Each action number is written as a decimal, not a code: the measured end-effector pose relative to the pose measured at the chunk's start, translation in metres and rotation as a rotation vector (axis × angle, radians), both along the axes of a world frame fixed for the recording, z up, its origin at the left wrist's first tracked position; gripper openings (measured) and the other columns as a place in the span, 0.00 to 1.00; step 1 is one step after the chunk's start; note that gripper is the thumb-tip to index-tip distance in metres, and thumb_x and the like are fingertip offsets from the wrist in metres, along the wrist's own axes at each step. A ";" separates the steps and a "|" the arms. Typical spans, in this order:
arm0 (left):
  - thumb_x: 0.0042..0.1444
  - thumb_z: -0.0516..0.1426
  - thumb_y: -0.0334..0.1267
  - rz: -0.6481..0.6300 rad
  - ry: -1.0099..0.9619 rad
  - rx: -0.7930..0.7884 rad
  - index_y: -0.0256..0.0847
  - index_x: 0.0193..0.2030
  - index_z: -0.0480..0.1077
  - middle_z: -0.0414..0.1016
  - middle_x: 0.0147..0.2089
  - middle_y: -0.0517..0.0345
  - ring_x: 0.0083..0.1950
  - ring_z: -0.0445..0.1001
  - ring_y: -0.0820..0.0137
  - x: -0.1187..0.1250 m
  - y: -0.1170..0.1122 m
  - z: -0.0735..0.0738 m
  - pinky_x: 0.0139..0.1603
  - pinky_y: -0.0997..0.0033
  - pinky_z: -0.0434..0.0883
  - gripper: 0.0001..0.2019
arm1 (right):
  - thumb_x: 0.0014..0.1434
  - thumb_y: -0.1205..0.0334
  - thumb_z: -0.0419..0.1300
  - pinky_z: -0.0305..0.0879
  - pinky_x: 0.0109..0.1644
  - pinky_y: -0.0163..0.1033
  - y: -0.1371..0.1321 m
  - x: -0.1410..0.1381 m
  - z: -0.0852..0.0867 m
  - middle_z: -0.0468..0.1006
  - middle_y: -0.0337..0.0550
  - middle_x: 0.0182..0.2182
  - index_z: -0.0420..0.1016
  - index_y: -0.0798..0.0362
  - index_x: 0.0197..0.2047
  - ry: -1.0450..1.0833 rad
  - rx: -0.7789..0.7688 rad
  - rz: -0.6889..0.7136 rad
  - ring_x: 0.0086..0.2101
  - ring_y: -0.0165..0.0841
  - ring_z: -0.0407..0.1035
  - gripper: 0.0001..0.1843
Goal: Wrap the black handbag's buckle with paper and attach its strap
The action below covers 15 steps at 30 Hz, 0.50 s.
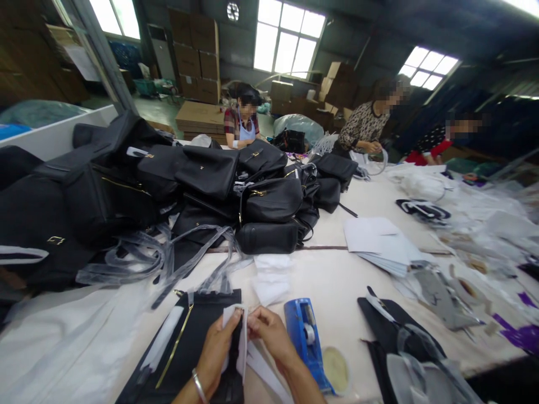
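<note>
A black bag (197, 331) with a gold zipper lies on the table in front of me. White wrapping sheet (243, 342) is folded around a dark strap-like part at the bag's right side. My left hand (217, 348) is closed on this sheet, its thumb pressing near the top. From the right, my right hand (269, 334) pinches at the sheet's edge; its fingertips are partly hidden. Just right of that hand stands a blue tape dispenser (302, 336) with a small roll in it. A white-wrapped strip (165, 336) rests along the bag's left part.
Black bags (269, 199) are piled high behind and to the left, with clear plastic-wrapped straps (135, 258) before them. White paper sheets (374, 241) lie right of centre. Another black bag piece (400, 336) lies at right. Three people stand across the table.
</note>
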<state>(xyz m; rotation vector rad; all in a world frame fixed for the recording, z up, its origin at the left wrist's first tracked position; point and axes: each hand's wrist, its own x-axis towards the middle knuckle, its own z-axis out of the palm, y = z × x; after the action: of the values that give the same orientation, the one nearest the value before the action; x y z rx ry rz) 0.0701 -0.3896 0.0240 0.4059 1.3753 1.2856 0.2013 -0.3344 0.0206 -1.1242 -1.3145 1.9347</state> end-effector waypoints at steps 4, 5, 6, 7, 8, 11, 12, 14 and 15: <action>0.48 0.61 0.54 -0.072 0.017 0.024 0.35 0.43 0.76 0.79 0.36 0.51 0.36 0.75 0.62 -0.003 0.001 -0.005 0.35 0.70 0.70 0.24 | 0.44 0.51 0.70 0.65 0.30 0.36 0.016 -0.001 -0.004 0.74 0.36 0.20 0.66 0.54 0.28 0.091 -0.161 0.096 0.22 0.29 0.68 0.19; 0.48 0.62 0.54 -0.074 0.026 0.025 0.34 0.42 0.77 0.79 0.35 0.51 0.37 0.75 0.62 -0.003 0.002 -0.006 0.36 0.70 0.70 0.24 | 0.43 0.52 0.70 0.66 0.30 0.36 0.018 -0.002 -0.006 0.73 0.36 0.20 0.66 0.54 0.28 0.089 -0.169 0.105 0.21 0.29 0.68 0.20; 0.47 0.62 0.54 -0.071 0.031 0.022 0.34 0.42 0.77 0.79 0.35 0.51 0.37 0.75 0.61 -0.004 0.002 -0.008 0.36 0.70 0.70 0.24 | 0.42 0.52 0.71 0.66 0.30 0.36 0.019 -0.002 -0.007 0.73 0.35 0.21 0.66 0.54 0.28 0.082 -0.167 0.110 0.21 0.29 0.68 0.20; 0.47 0.62 0.54 -0.066 0.032 0.017 0.34 0.42 0.76 0.79 0.35 0.51 0.38 0.75 0.60 -0.004 0.003 -0.009 0.37 0.69 0.70 0.24 | 0.42 0.52 0.71 0.66 0.30 0.36 0.019 -0.003 -0.008 0.73 0.35 0.21 0.66 0.54 0.28 0.072 -0.159 0.108 0.22 0.28 0.68 0.20; 0.47 0.62 0.53 -0.060 0.029 0.012 0.34 0.42 0.76 0.80 0.35 0.51 0.38 0.75 0.60 -0.003 0.003 -0.009 0.38 0.68 0.71 0.24 | 0.43 0.53 0.70 0.66 0.30 0.36 0.019 -0.003 -0.009 0.73 0.35 0.22 0.66 0.54 0.29 0.061 -0.145 0.100 0.22 0.28 0.68 0.19; 0.48 0.62 0.53 -0.055 0.003 0.009 0.34 0.43 0.76 0.80 0.37 0.49 0.39 0.76 0.58 -0.001 0.003 -0.008 0.40 0.66 0.71 0.24 | 0.47 0.55 0.68 0.65 0.30 0.34 0.014 -0.004 -0.011 0.73 0.34 0.23 0.67 0.54 0.31 0.007 -0.092 0.050 0.23 0.28 0.68 0.16; 0.49 0.61 0.54 -0.058 0.000 0.010 0.34 0.44 0.76 0.80 0.38 0.49 0.40 0.76 0.57 0.000 0.003 -0.008 0.41 0.65 0.71 0.24 | 0.48 0.55 0.67 0.65 0.30 0.34 0.010 -0.005 -0.012 0.73 0.35 0.24 0.68 0.54 0.32 -0.024 -0.062 0.021 0.24 0.29 0.69 0.15; 0.52 0.58 0.55 -0.064 0.020 -0.007 0.35 0.45 0.75 0.80 0.41 0.47 0.43 0.76 0.56 0.003 0.004 -0.008 0.44 0.63 0.71 0.25 | 0.53 0.53 0.63 0.66 0.32 0.35 -0.001 -0.006 -0.016 0.74 0.37 0.27 0.69 0.54 0.35 -0.092 0.028 -0.038 0.28 0.31 0.70 0.13; 0.53 0.56 0.56 -0.063 0.044 -0.023 0.35 0.45 0.75 0.80 0.41 0.47 0.43 0.76 0.56 0.004 0.004 -0.009 0.46 0.62 0.71 0.25 | 0.56 0.52 0.60 0.67 0.35 0.36 -0.008 -0.008 -0.018 0.75 0.39 0.30 0.69 0.53 0.37 -0.121 0.083 -0.067 0.31 0.33 0.71 0.13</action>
<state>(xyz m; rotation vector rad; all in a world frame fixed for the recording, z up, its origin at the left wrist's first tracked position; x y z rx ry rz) 0.0744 -0.3857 0.0151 0.4608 1.4017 1.2144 0.1936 -0.3422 0.0022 -1.2445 -1.3886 1.7719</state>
